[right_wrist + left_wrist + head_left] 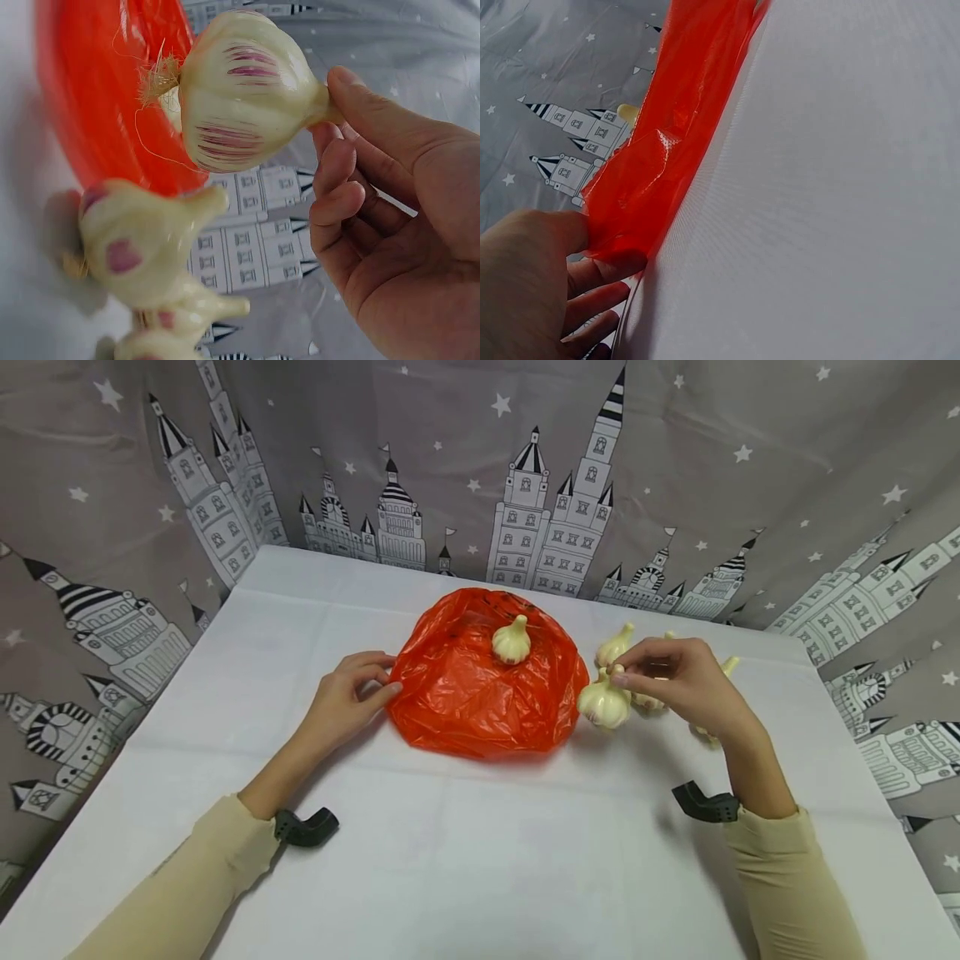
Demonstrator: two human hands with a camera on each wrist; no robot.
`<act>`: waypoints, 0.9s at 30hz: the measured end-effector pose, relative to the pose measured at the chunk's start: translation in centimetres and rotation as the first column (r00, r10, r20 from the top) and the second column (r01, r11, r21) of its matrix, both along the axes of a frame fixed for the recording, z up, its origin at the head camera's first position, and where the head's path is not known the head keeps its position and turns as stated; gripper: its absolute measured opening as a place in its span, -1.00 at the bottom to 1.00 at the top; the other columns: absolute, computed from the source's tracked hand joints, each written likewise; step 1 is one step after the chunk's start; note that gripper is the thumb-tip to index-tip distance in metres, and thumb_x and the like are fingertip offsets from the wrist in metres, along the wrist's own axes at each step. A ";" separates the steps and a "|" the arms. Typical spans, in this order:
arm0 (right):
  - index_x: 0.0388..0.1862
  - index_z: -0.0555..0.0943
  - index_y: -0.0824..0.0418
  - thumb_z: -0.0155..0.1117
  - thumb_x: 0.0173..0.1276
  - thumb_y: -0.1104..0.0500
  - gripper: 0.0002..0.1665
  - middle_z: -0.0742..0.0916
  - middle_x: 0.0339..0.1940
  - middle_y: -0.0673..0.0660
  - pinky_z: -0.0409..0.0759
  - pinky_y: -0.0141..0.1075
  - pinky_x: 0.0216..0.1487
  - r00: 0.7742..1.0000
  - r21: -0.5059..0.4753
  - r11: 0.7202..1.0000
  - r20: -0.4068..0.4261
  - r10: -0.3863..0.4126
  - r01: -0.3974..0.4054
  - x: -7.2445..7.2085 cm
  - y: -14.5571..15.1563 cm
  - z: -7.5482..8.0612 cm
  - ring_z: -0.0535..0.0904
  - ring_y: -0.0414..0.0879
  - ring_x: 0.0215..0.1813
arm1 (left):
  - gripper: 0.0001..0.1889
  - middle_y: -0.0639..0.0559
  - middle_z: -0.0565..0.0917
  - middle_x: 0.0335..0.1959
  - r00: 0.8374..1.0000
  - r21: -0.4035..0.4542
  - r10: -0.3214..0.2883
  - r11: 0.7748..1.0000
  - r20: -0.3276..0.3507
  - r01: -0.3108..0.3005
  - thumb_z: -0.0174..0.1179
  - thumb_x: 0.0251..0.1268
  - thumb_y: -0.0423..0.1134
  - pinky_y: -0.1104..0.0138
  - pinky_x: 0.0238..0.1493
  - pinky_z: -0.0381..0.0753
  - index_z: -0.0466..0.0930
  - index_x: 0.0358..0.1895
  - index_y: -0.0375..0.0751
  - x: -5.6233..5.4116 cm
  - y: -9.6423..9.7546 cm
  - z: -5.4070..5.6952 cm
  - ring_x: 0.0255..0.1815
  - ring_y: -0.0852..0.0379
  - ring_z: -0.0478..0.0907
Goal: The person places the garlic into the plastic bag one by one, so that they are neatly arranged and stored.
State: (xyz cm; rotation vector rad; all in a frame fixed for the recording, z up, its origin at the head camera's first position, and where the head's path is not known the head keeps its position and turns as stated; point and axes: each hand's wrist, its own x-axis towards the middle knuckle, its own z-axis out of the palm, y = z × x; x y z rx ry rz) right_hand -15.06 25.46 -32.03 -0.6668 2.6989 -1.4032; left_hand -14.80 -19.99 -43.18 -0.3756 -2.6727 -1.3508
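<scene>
A red plastic bag (480, 710) lies spread with its mouth open on the white table, and one garlic bulb (512, 642) sits inside it. My left hand (351, 692) pinches the bag's left edge between thumb and fingers; the left wrist view shows the red film (641, 195) held there. By its stem, my right hand (686, 681) pinches another garlic bulb (604, 702) near the bag's right rim. Purple streaks and a tuft of dry roots show on this held bulb (247, 97) in the right wrist view.
Several more garlic bulbs stand right of the bag, among them one bulb (615, 646) behind the held one and another (729, 667) beyond the right hand, partly hidden by it. A grey curtain (450, 435) with castle prints hangs behind the white table (480, 860).
</scene>
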 end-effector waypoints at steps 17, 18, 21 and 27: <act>-0.18 0.80 0.22 0.58 0.32 0.21 -0.85 0.77 -0.32 0.11 0.73 -0.41 -0.18 0.997 -0.036 0.998 -0.052 0.052 -0.054 -3.6 -8.6 0.2 0.64 -0.07 -0.27 | -0.86 -0.23 0.62 0.35 1.000 -0.025 0.012 1.000 0.026 -0.011 0.34 0.44 -0.29 -0.18 0.51 0.44 0.69 -0.33 -0.25 0.1 0.1 0.2 0.54 -0.25 0.37; -0.19 0.81 0.22 0.58 0.32 0.20 -0.85 0.76 -0.33 0.11 0.72 -0.41 -0.20 0.997 -0.035 0.998 -0.061 0.056 -0.058 -3.8 -9.0 0.2 0.64 -0.07 -0.28 | -0.85 -0.23 0.63 0.35 1.000 -0.024 0.010 1.000 0.025 -0.010 0.34 0.43 -0.29 -0.18 0.51 0.43 0.69 -0.33 -0.25 0.1 0.1 0.2 0.54 -0.25 0.37; -0.20 0.81 0.21 0.59 0.32 0.18 -0.85 0.75 -0.35 0.11 0.74 -0.41 -0.21 0.995 -0.036 0.998 -0.083 0.051 -0.054 -4.3 -10.4 0.3 0.63 -0.06 -0.30 | -0.86 -0.24 0.63 0.34 1.000 -0.018 0.005 1.000 0.020 -0.005 0.34 0.43 -0.30 -0.19 0.51 0.43 0.69 -0.33 -0.26 0.1 0.1 0.2 0.53 -0.25 0.37; -0.23 0.82 0.19 0.59 0.32 0.14 -0.85 0.75 -0.40 0.11 0.70 -0.42 -0.27 0.994 -0.012 1.000 -0.113 0.000 -0.001 -5.0 -12.5 1.0 0.64 -0.07 -0.35 | -0.85 -0.23 0.63 0.34 1.000 -0.021 0.004 1.000 0.017 -0.003 0.34 0.43 -0.30 -0.18 0.51 0.44 0.68 -0.34 -0.25 0.1 0.0 0.1 0.53 -0.24 0.37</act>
